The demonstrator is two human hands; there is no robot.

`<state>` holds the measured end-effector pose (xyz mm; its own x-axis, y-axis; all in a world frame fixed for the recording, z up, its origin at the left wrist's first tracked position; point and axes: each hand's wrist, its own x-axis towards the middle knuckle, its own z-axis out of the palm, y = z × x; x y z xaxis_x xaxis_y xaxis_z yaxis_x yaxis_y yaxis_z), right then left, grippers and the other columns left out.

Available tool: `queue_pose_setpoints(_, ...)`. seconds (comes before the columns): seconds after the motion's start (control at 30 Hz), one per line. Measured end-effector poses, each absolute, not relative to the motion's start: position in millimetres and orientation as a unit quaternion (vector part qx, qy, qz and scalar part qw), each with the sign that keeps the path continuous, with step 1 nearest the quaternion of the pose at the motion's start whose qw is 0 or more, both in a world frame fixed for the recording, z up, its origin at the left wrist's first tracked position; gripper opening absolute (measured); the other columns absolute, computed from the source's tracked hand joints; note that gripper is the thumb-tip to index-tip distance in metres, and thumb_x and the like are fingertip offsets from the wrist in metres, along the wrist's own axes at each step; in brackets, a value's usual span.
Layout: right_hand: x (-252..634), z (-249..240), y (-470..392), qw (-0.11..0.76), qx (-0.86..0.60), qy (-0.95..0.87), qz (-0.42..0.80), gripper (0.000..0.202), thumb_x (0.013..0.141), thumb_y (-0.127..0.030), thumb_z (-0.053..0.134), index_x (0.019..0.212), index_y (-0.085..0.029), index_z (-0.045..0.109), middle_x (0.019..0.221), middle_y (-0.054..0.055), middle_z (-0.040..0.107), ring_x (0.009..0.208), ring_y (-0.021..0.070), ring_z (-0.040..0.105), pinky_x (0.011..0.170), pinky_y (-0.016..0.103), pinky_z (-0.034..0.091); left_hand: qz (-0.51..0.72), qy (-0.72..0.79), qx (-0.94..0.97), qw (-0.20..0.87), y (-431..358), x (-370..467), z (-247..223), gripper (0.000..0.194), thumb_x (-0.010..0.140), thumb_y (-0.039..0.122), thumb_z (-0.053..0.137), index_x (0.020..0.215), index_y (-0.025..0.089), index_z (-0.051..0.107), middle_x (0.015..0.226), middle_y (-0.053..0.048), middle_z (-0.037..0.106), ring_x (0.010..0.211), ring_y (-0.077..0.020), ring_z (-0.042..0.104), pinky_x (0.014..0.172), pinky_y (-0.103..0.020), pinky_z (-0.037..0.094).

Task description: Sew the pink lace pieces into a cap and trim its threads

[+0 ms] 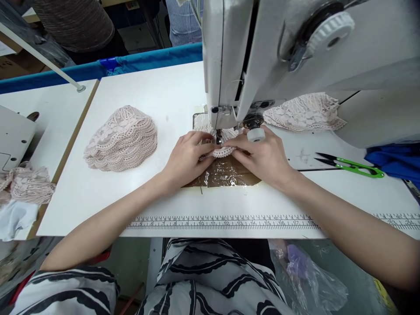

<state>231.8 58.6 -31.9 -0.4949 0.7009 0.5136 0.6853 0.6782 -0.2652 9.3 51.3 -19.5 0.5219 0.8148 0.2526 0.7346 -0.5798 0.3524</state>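
At sewing machine (269,57) | scalloped lace (224,152) | left hand (187,158), right hand (267,154) pinching

Lace pile (122,140) on white table (179,203)

Green-handled snips (357,163) near bundled blue cloth (397,159), clear plastic bag (316,282) below, striped shirt (184,24) beyond

Bright, soft light on the white tabletop (177,96); sharp glints on the brown patch (226,173); dimmer floor (137,37) behind
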Motion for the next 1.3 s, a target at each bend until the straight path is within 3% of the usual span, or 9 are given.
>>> queue_pose_setpoints(0.2, 228, -30, 61, 0.302, -0.459, -0.834, 0.047, 0.024, 0.096, -0.025, 0.056, 0.087, -0.023, 0.078, 0.069, 0.002, 0.067, 0.069, 0.0213, 0.059, 0.079, 0.039, 0.047, 0.172, 0.458, 0.838, 0.243, 71, 8, -3, 0.029, 0.099, 0.033, 0.051, 0.095, 0.024, 0.078, 0.118, -0.005, 0.065, 0.116, -0.0244, 0.055, 0.104, -0.048, 0.044)
queue_pose_setpoints(0.33, 227, -31, 60, 0.310, -0.452, -0.835, 0.055, 0.022, 0.097, -0.030, 0.059, 0.090, -0.026, 0.079, 0.068, 0.000, 0.069, 0.068, 0.0196, 0.060, 0.080, 0.038, 0.047, 0.174, 0.466, 0.823, 0.275, 70, 8, 0, 0.032, 0.099, 0.033, 0.049, 0.090, 0.026, 0.079, 0.117, -0.003, 0.065, 0.117, -0.0237, 0.053, 0.106, -0.047, 0.042)
queue_pose_setpoints(0.47, 227, -30, 56, 0.313, -0.423, -0.848, 0.069, 0.016, 0.096, -0.025, 0.062, 0.094, -0.026, 0.079, 0.073, -0.002, 0.074, 0.071, 0.0183, 0.064, 0.086, 0.038, 0.046, 0.181, 0.453, 0.830, 0.271, 65, 5, -4, 0.032, 0.099, 0.032, 0.048, 0.091, 0.025, 0.078, 0.122, -0.005, 0.064, 0.120, -0.0233, 0.052, 0.108, -0.048, 0.040)
queue_pose_setpoints(0.63, 228, -26, 51, 0.303, -0.410, -0.856, 0.089, 0.017, 0.094, -0.020, 0.062, 0.093, -0.026, 0.078, 0.084, -0.003, 0.078, 0.076, 0.0194, 0.067, 0.087, 0.040, 0.045, 0.197, 0.386, 0.883, 0.182, 61, -1, -13, 0.033, 0.098, 0.029, 0.047, 0.090, 0.024, 0.078, 0.126, -0.007, 0.063, 0.119, -0.0242, 0.052, 0.105, -0.048, 0.043)
queue_pose_setpoints(0.8, 233, -27, 47, 0.293, -0.370, -0.879, 0.073, 0.018, 0.094, -0.019, 0.059, 0.089, -0.023, 0.077, 0.100, 0.000, 0.079, 0.086, 0.0204, 0.069, 0.084, 0.039, 0.045, 0.184, 0.309, 0.933, -0.006, 50, -3, -19, 0.030, 0.095, 0.024, 0.052, 0.113, 0.028, 0.075, 0.130, -0.007, 0.065, 0.127, -0.0272, 0.053, 0.113, -0.054, 0.040)
queue_pose_setpoints(0.93, 236, -27, 43, 0.272, -0.342, -0.899, -0.001, 0.022, 0.097, -0.018, 0.056, 0.091, -0.023, 0.077, 0.108, 0.001, 0.078, 0.093, 0.0203, 0.068, 0.085, 0.039, 0.045, 0.174, 0.275, 0.935, -0.143, 35, -1, -19, 0.029, 0.095, 0.022, 0.058, 0.121, 0.023, 0.071, 0.128, -0.007, 0.070, 0.123, -0.0257, 0.060, 0.113, -0.050, 0.044)
queue_pose_setpoints(1.1, 237, -25, 41, 0.266, -0.305, -0.913, -0.055, 0.021, 0.098, -0.016, 0.056, 0.096, -0.019, 0.076, 0.107, 0.001, 0.078, 0.095, 0.0199, 0.069, 0.088, 0.038, 0.047, 0.137, 0.282, 0.935, -0.166, 25, 2, -16, 0.029, 0.096, 0.018, 0.058, 0.123, 0.018, 0.069, 0.124, -0.007, 0.073, 0.121, -0.0246, 0.065, 0.107, -0.045, 0.052)
queue_pose_setpoints(1.3, 238, -25, 41, 0.259, -0.314, -0.912, -0.053, 0.020, 0.098, -0.017, 0.057, 0.096, -0.021, 0.076, 0.107, -0.001, 0.078, 0.095, 0.0205, 0.070, 0.086, 0.038, 0.049, 0.120, 0.286, 0.937, -0.158, 26, 1, -15, 0.032, 0.098, 0.019, 0.056, 0.128, 0.018, 0.067, 0.125, -0.009, 0.073, 0.121, -0.0258, 0.066, 0.107, -0.048, 0.052)
